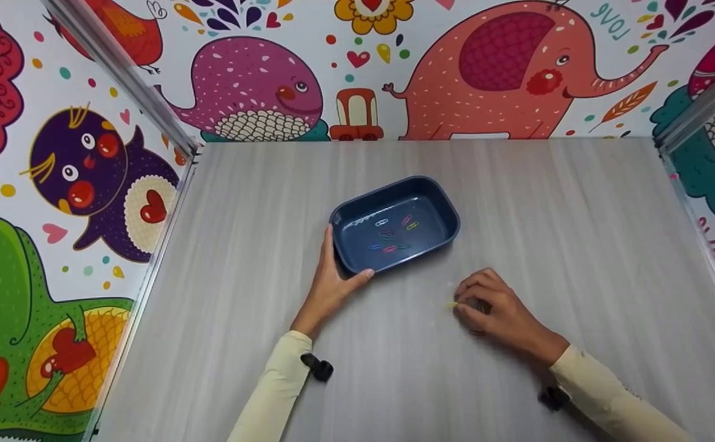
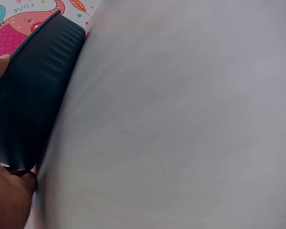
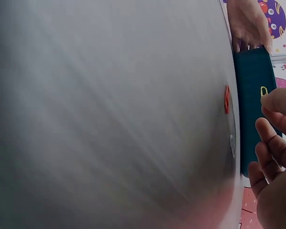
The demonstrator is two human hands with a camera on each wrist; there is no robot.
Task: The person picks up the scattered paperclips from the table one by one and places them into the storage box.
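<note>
A dark blue rectangular tray sits at an angle on the table, holding several coloured paper clips. Its left end and near corner are gripped by my left hand, thumb along the near side. The left wrist view shows the tray's outer wall between finger and thumb. To the right of the tray and nearer to me, my right hand pinches a yellow paper clip between thumb and index finger. Below that hand, a red paper clip and a whitish clip lie on the table.
The grey wood-grain table is bounded by printed panels with cartoon animals at the back and both sides. Metal strips run along the panel edges. Each sleeve carries a small black wrist device.
</note>
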